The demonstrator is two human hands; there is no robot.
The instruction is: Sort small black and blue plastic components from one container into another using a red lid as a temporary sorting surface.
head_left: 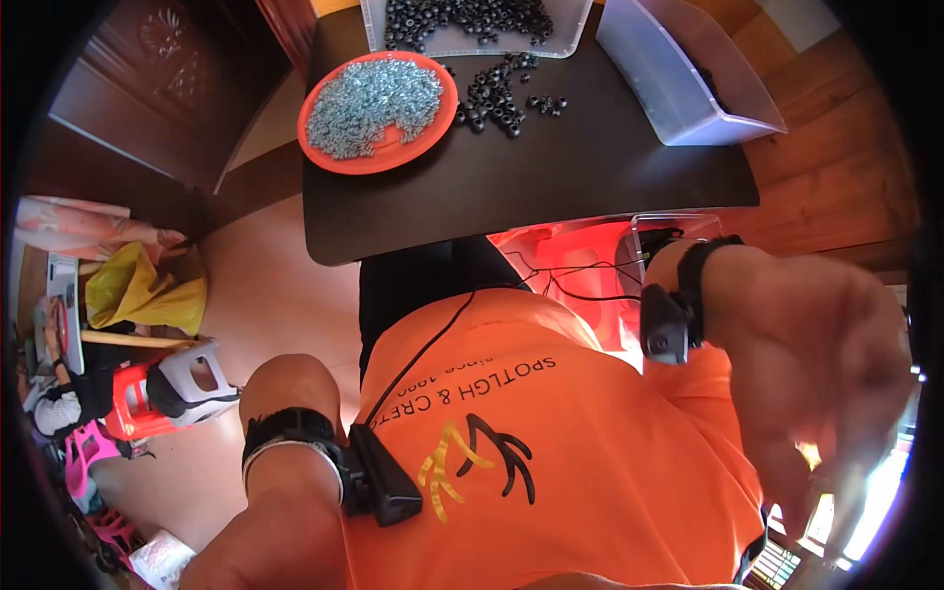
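Both my hands are raised close to the view, away from the table. My left hand is at the lower left, its fingers cut off by the lower edge, so whether it holds anything is hidden. On the right, my right hand is large and blurred, fingers pointing downward; no held thing can be made out. On the dark table ahead sits a round orange-red plate heaped with small silvery metal pieces, perhaps springs. Beside it lie loose, small black ring-like pieces.
A clear bin of black pieces stands at the table's far edge. Another translucent bin sits far right. Black cables hang near a red stool below the table. Toys and yellow cloth lie left.
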